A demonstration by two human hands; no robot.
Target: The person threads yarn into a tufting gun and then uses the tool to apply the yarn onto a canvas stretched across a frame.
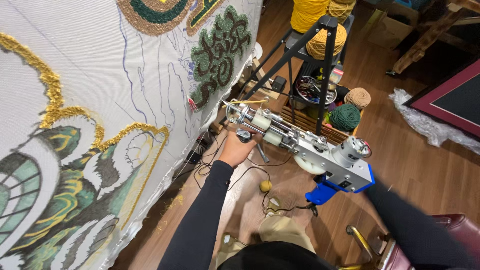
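Note:
A silver tufting gun (295, 142) with a blue grip (322, 192) is held up in front of a stretched white cloth (100, 80) bearing tufted green, gold and grey shapes. My left hand (236, 148) is closed around the gun's front handle. The gun's tip (229, 107) sits near the cloth's right edge, with yellow yarn (247, 101) fed into it. My right sleeve (405, 220) runs in behind the gun's motor end, and the right hand itself is hidden by the gun.
A black stand (325, 60) holds yellow yarn cones (307, 12) behind the gun. Green (345, 117) and tan (357, 97) yarn balls lie beside it. On the wood floor are a black cable (252, 170) and a small yellow ball (265, 186). A red chair (452, 230) stands at the lower right.

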